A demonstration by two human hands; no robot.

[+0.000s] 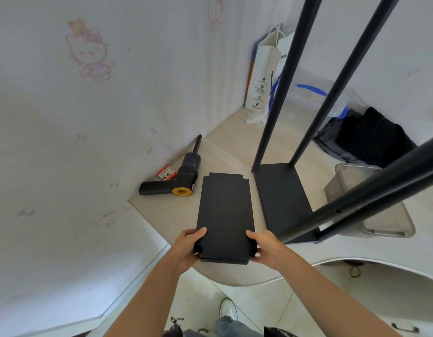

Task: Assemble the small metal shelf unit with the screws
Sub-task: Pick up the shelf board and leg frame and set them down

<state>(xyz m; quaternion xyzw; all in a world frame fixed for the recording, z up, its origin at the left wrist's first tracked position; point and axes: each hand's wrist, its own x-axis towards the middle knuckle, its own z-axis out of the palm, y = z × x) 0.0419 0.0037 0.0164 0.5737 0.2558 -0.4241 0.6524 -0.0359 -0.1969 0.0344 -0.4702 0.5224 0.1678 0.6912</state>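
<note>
One shelf (282,198) already sits on the poles (281,93) on the counter (176,215). Your left hand (186,249) and right hand (265,246) each grip the second shelf (224,210) above the counter; screwing it on is left.

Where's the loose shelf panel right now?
In the head view the loose shelf panel is centre frame, gripped at its near corners by the left hand and right hand, between the handheld vacuum and the shelf frame.

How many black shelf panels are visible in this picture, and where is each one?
2. One shelf panel is held at its near end by the left hand and right hand. The other panel lies on the table, with upright poles at its corners. No others show.
</note>
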